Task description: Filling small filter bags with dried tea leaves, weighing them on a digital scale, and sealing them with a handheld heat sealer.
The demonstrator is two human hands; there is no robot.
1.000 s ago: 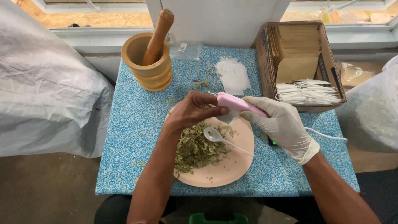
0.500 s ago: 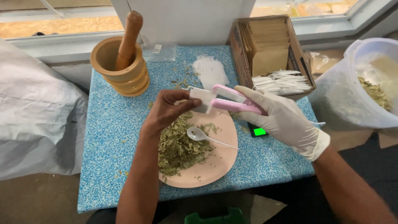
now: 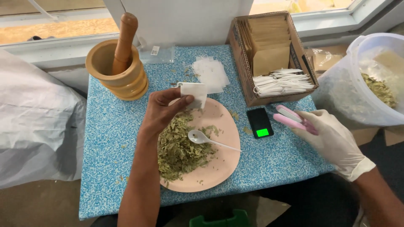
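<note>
L hand: bare, fingers pinched on small white sachet, held above far rim of pink plate. R hand: gloved, closed round pink clamp-type sealer, off plate's right, jaws slightly parted. Plate on blue speckled surface, carries dried leaves and white spoon. Small scale, green display lit, betw. plate and sealer. Wooden mortar w/ pestle beyond plate, left. Cardboard box of envelopes beyond plate, right.

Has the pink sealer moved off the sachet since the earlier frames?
Yes. The gloved right hand has carried the pink sealer rightward, past the small scale, away from the pink plate. The white sachet is in the left hand above the plate.
</note>
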